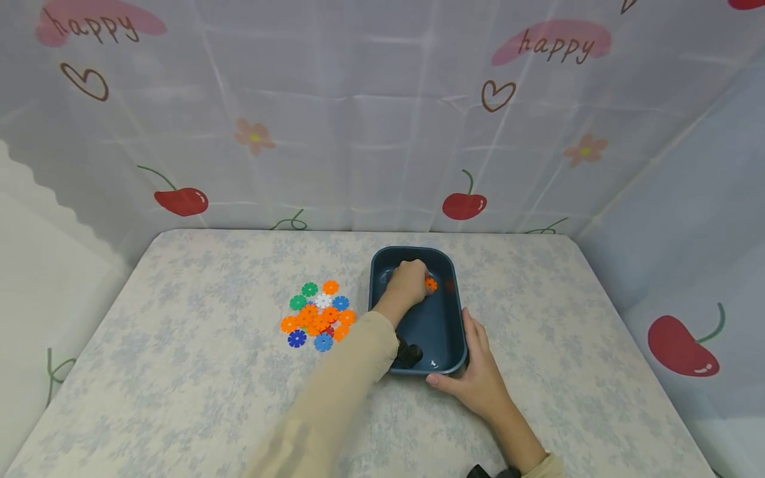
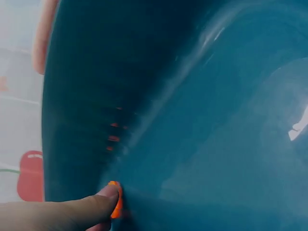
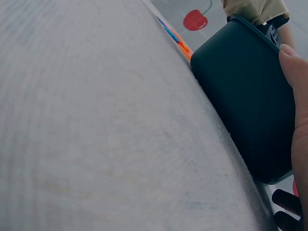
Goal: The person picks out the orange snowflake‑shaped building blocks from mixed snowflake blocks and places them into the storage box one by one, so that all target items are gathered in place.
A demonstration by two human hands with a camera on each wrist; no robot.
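Inside the dark blue plastic bin [image 1: 427, 332], my left hand [image 1: 408, 282] is down near the far end. Its thumb and a finger pinch an orange notched plastic disc [image 2: 116, 199], seen edge-on in the left wrist view and close to the bin's wall. That disc [image 1: 431, 284] also shows beside the fingers in the head view. My right hand [image 1: 481, 375] holds the bin at its near right corner, the fingers along the right side and the thumb [image 3: 290, 60] against the near end. The right wrist view hides most of those fingers.
Left of the bin lies a loose pile of notched discs [image 1: 319, 322], mostly orange, with blue, green, white and red ones. A patterned cloth covers the table [image 1: 179, 372]. A printed curtain [image 1: 358, 133] hangs behind its far edge.
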